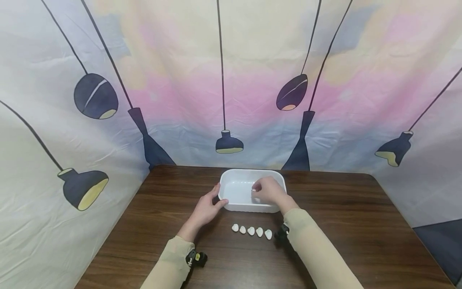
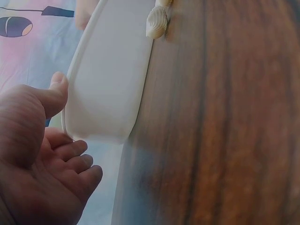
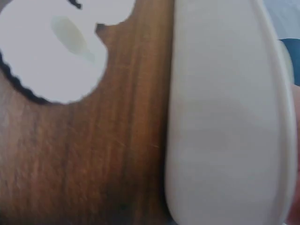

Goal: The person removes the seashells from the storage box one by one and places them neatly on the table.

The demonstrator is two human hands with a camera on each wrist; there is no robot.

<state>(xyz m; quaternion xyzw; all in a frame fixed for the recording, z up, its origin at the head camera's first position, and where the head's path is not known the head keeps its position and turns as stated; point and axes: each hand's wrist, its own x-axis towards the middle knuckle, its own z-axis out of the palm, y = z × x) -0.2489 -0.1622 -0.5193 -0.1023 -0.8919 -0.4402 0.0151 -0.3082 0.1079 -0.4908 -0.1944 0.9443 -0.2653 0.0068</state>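
Observation:
A white rectangular tray (image 1: 231, 206) with rounded corners stands toward the far edge of the brown table. My left hand (image 1: 207, 206) holds its near left corner, thumb at the rim and fingers around the end. In the left wrist view those fingers (image 2: 79, 157) are bent beside the tray wall (image 2: 103, 89). My right hand (image 1: 268, 190) reaches over the near rim into the tray and pinches a small white seashell (image 1: 254, 192), mostly covered by the fingers. Several ribbed white seashells (image 1: 251, 231) lie in a row on the table in front of the tray.
The dark wood-grain table (image 1: 339, 241) spreads around the tray. Behind it hangs a cloth backdrop (image 1: 187, 100) printed with pendant lamps. Black camera mounts (image 1: 196, 259) sit on both wrists, the right one close to the end of the shell row.

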